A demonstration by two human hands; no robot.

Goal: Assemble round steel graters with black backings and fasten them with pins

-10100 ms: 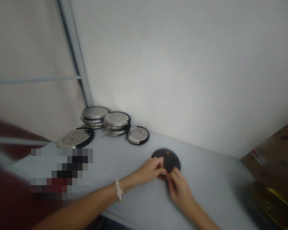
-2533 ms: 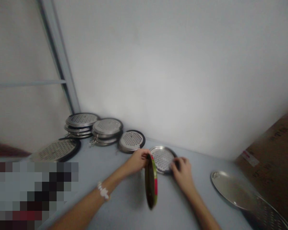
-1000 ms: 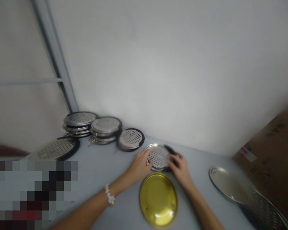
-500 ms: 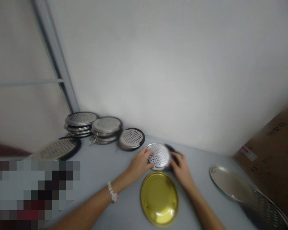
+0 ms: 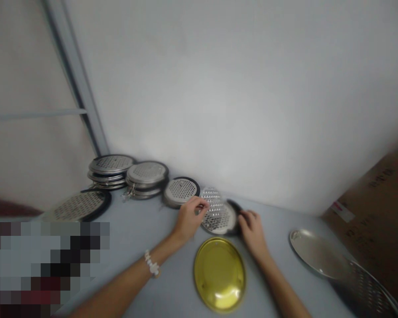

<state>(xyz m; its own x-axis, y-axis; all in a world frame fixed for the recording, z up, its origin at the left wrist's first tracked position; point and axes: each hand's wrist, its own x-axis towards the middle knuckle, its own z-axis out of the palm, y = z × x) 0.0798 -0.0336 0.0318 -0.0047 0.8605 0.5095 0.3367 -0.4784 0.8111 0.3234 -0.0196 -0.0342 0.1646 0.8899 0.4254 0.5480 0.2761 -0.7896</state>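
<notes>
Pinched between the thumb and fingers of my left hand (image 5: 187, 221) is a round metal grater plate (image 5: 212, 199), raised at a tilt with its rough holes showing. Below it, a round black-rimmed grater (image 5: 226, 223) lies on the table, partly covered by the plate. My right hand (image 5: 254, 234) has its fingers bent against the black rim on the right side. A shiny gold round plate (image 5: 219, 274) lies between my forearms, touched by neither hand.
Two stacks of black-rimmed graters (image 5: 112, 164) (image 5: 147, 172) and single graters (image 5: 182, 191) (image 5: 78, 206) line the grey table's back left. A silver plate (image 5: 318, 256) and a blurred grater (image 5: 371, 287) sit at right beside a cardboard box (image 5: 381, 198). A wall (image 5: 219, 97) rises behind.
My left hand has lifted and tilted the metal grater plate up and back, uncovering more of the black-rimmed grater below. My right hand has shifted slightly, staying by the rim.
</notes>
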